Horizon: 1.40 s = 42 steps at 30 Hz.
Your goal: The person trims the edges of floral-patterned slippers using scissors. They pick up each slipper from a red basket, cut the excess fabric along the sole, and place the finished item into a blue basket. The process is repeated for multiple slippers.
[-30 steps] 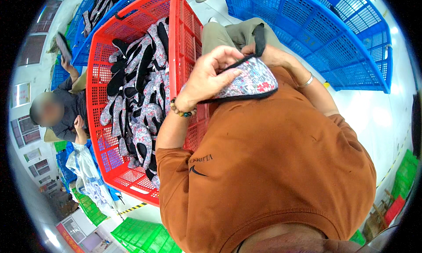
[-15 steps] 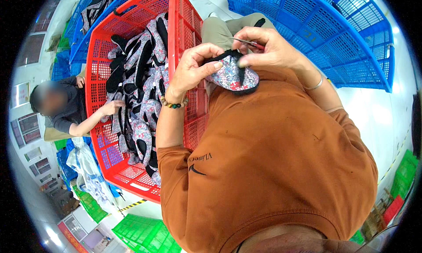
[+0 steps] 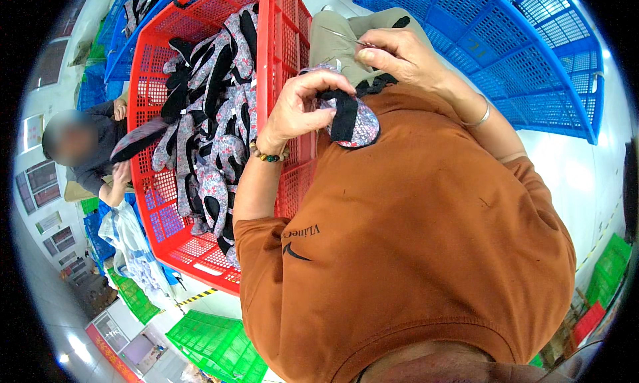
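Note:
My left hand (image 3: 299,107) grips a floral slipper (image 3: 365,125) by its side, fingers over the top and thumb below. A black band crosses the slipper, and its scalloped black trim (image 3: 377,83) shows to the right. Just beyond and right of it, apart from the slipper, my right hand (image 3: 403,58) is closed around small thread snips (image 3: 345,37). Their thin metal blades point left, over my trousers; the handle is mostly hidden in the palm.
At my left stands a red plastic crate (image 3: 266,57) filled with floral slippers (image 3: 216,127). Across it a co-worker (image 3: 93,150) holds another slipper (image 3: 138,139). Blue crates (image 3: 479,57) stand at the far right, green crates (image 3: 216,346) at the near left.
My right hand has drawn away from the slipper, outward with the snips. My left hand has turned the slipper, showing its black band. The co-worker has lifted a slipper from the crate.

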Tool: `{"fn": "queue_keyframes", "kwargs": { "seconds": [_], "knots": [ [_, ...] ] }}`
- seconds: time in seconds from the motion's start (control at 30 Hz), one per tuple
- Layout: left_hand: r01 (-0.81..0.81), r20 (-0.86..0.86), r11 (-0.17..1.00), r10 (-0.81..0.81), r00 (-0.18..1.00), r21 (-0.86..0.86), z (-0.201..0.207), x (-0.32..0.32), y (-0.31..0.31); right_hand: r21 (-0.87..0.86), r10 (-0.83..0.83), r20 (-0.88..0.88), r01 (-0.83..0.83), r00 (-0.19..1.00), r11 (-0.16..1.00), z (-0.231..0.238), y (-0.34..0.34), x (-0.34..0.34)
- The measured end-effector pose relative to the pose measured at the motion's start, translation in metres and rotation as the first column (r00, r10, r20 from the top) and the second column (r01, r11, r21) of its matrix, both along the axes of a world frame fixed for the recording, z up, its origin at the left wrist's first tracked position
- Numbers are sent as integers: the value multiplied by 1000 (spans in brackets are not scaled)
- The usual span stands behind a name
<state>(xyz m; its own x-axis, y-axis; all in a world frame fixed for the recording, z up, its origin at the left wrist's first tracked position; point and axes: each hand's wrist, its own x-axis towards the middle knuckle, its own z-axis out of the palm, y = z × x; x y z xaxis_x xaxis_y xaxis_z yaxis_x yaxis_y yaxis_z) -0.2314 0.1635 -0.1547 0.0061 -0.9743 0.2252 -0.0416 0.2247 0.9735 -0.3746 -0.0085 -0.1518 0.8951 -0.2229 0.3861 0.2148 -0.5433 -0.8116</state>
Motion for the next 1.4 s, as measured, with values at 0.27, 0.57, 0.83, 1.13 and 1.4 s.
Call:
{"fn": "queue_keyframes", "kwargs": {
  "seconds": [0.27,0.57,0.83,1.13,1.4],
  "knots": [
    [-106,-133,976,132,982,188,8,-12,1,-188,33,-34,-39,999,981,-8,-9,-25],
    [-54,-230,971,110,967,234,9,-2,-1,-244,186,-74,-199,980,949,-8,-11,-39],
    [8,-307,961,81,948,277,9,2,-6,-330,175,-56,-184,983,926,-6,-16,-37],
    [125,-276,944,-38,960,305,16,8,-12,-391,187,-44,-189,981,901,2,-16,-32],
    [144,-206,939,-81,975,312,23,5,-17,-410,180,-17,-172,983,896,2,-9,-27]
  ]
}}
